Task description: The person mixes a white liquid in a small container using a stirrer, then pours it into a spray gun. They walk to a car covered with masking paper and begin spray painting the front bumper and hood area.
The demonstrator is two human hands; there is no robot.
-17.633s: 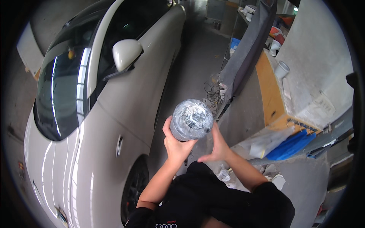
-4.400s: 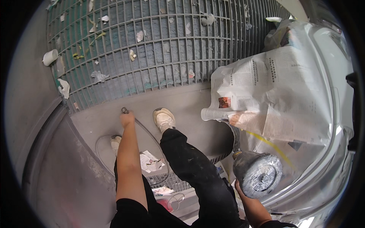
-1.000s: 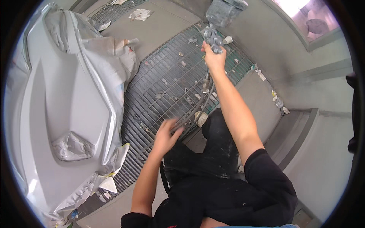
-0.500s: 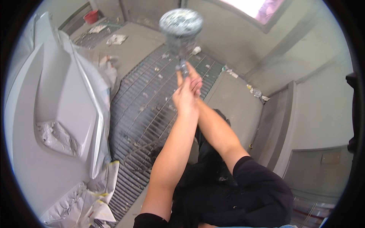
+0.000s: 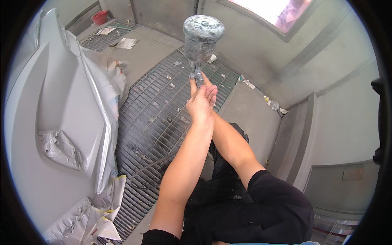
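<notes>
A spray gun (image 5: 197, 75) with a paint-smeared cup (image 5: 201, 43) on top is held out ahead of me, its cup upright. My right hand (image 5: 207, 81) is wrapped round the gun's body and is partly hidden behind my other hand. Crossing in front of it, my left hand (image 5: 199, 107) has its thumb and forefinger closed at the rear of the gun, its other fingers curled loosely. The exact part pinched there is hidden. To my left stands a large grey-painted vehicle body part (image 5: 69, 94), with crumpled masking film (image 5: 63, 151) in its recess.
Underfoot lies a metal floor grating (image 5: 147, 110) littered with scraps, and a dark hose (image 5: 143, 171) loops over it. Masking paper (image 5: 108, 208) hangs at the lower left. A red bucket (image 5: 99, 17) sits at the far left. Grey walls (image 5: 245, 45) and a window (image 5: 281, 14) close the far side.
The spray gun and its cup appear slightly lower and farther right in the view, and sharper. Both hands keep nearly the same grip.
</notes>
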